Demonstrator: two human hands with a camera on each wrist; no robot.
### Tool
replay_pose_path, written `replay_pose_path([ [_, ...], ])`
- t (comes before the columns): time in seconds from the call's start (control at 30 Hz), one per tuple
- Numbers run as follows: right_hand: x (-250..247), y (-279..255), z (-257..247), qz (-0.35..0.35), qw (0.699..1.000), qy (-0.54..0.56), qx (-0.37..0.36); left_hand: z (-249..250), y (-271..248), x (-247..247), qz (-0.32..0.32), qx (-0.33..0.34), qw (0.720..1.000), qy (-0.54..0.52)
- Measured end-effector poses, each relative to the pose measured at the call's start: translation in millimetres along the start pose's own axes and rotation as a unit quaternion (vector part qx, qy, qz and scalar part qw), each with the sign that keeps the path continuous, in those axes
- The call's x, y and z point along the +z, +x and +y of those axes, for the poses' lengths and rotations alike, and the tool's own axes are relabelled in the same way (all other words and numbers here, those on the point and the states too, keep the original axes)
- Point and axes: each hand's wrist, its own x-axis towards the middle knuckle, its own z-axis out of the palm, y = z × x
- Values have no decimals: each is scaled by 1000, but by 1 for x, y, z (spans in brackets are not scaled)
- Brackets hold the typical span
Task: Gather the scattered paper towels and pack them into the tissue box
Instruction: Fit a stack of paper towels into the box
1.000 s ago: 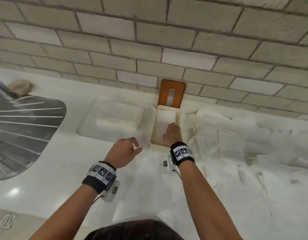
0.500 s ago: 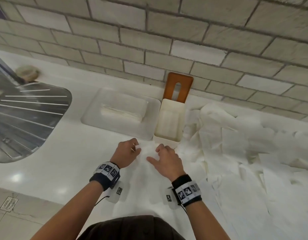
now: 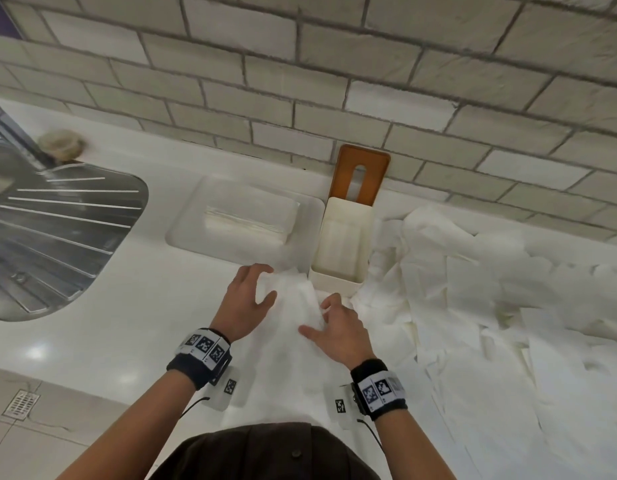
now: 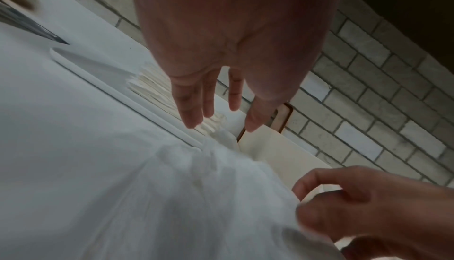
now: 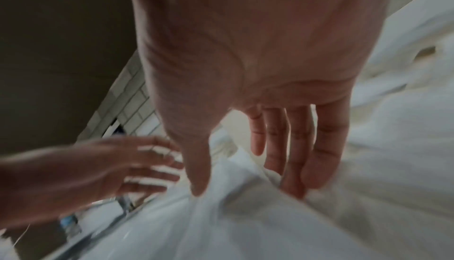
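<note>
The cream tissue box (image 3: 336, 275) stands open against the wall, with folded towels inside and its brown slotted lid (image 3: 360, 174) propped behind it. A white paper towel (image 3: 289, 358) lies crumpled on the counter just in front of the box. My left hand (image 3: 262, 285) hovers over the towel's left side with its fingers (image 4: 191, 112) straight and spread, holding nothing. My right hand (image 3: 317, 315) rests on the towel's right side, and its fingertips (image 5: 292, 186) and thumb press into the paper. Many loose towels (image 3: 490, 289) cover the counter to the right.
A white tray (image 3: 189, 233) with a stack of folded towels sits left of the box. A steel sink drainer (image 3: 40, 237) fills the far left. The brick wall (image 3: 334, 81) runs close behind the box. The counter's front edge is near my body.
My right hand came back out of the box and down onto the towel in front of it. My left hand uncurled and moved forward over the same towel.
</note>
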Motion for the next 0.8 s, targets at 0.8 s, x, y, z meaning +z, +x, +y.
replay_pose_path([
  [0.8, -87, -8, -11, 205, 920, 242, -231, 62, 34, -4, 97, 8, 978, -186],
])
